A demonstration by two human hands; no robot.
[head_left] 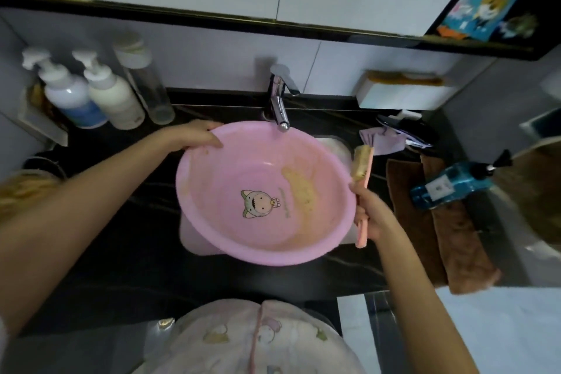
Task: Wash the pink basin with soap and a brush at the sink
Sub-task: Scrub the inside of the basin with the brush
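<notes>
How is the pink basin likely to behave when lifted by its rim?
Probably light: only the left hand grips the pink basin, tilted, at its rim. Likely slippery where the yellowish smear coats it. Thin plastic may flex slightly.

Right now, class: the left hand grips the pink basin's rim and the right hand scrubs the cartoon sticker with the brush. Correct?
No. In the head view the brush is at the right rim of the pink basin, off the cartoon sticker. The left hand does grip the rim; the right hand holds the brush.
</notes>
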